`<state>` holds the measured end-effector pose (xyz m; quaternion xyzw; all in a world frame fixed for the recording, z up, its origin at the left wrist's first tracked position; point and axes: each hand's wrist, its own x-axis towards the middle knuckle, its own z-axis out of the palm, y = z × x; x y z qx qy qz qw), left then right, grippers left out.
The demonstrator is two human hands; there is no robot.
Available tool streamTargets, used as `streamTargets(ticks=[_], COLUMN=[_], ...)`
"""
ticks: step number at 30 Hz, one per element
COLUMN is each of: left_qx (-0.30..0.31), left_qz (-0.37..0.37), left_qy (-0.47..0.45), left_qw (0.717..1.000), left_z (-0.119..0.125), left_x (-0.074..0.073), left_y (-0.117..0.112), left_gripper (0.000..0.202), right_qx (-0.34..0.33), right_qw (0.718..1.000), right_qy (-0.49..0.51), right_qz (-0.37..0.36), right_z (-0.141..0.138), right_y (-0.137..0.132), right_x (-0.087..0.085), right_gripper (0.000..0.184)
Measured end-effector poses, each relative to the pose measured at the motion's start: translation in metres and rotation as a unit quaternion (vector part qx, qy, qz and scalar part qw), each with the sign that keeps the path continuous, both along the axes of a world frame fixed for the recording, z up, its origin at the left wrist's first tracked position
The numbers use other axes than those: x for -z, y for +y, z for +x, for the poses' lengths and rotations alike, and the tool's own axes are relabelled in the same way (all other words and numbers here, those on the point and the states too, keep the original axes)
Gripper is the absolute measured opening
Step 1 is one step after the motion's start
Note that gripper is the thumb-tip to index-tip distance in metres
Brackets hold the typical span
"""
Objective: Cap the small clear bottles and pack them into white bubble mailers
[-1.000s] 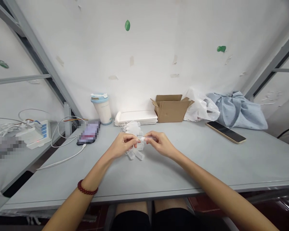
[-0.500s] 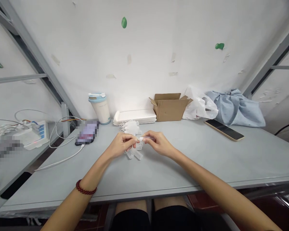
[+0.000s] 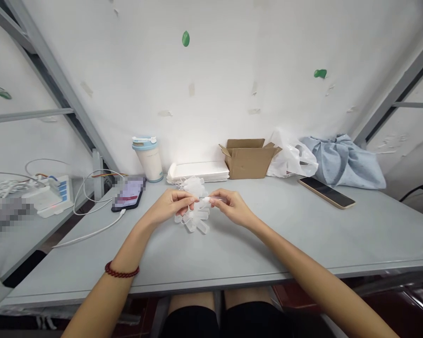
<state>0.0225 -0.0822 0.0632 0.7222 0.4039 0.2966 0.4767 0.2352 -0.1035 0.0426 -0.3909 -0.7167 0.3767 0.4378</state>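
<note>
Left hand and right hand pinch one small clear tube (a loose grip could drop it among the pile).

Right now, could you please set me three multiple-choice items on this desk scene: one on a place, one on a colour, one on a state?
1. Where does the cardboard box stand?
A. at the back of the table, by the wall
B. at the table's front edge
C. on the floor

2. What colour is the bracelet on the left wrist?
A. green
B. dark red
C. yellow

3. How do the hands stand?
A. both flat on the table
B. one under the table
C. left hand and right hand pinch a small clear vial between them

Answers:
1 A, the box sits against the wall beside a white plastic bag.
2 B, the beads look dark red.
3 C, the fingertips of both hands meet on the vial above a pile of clear vials.
</note>
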Motion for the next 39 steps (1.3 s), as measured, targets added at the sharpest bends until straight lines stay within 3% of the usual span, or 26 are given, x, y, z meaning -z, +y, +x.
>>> streamTargets(ticks=[8, 19, 25, 28, 32, 36, 39], left_qx=[-0.001, 0.005, 0.028, -0.019, -0.092, -0.118, -0.143], left_qz=[-0.009, -0.025, -0.031, -0.023, -0.017, -0.017, -0.008], left_qy=[0.020, 0.035, 0.049, 0.029, -0.008, -0.023, 0.015], left_qw=[1.000, 0.999, 0.998, 0.999, 0.996, 0.993, 0.990], left_z=[0.005, 0.006, -0.007, -0.017, -0.025, -0.025, -0.025], left_x=[-0.008, 0.002, -0.009, -0.013, -0.012, -0.009, -0.006], left_y=[-0.008, -0.003, -0.001, 0.004, 0.008, 0.010, 0.013], left_gripper=[0.024, 0.022, 0.024, 0.025, 0.025, 0.026, 0.025], right_qx=[-0.014, 0.000, -0.025, -0.025, 0.034, 0.055, 0.059], right_qw=[1.000, 0.999, 0.998, 0.999, 0.999, 0.998, 0.996], right_qy=[-0.017, -0.042, -0.050, -0.038, -0.010, -0.020, -0.057], right_qz=[0.007, 0.002, 0.007, 0.006, 0.006, 0.010, 0.031], right_z=[-0.004, -0.004, -0.007, -0.005, 0.001, 0.003, 0.003], right_y=[-0.004, -0.004, -0.004, -0.001, 0.004, 0.004, 0.006], right_x=[0.006, 0.010, 0.011, 0.013, 0.010, 0.007, 0.013], right_gripper=[0.023, 0.022, 0.025, 0.025, 0.024, 0.022, 0.019])
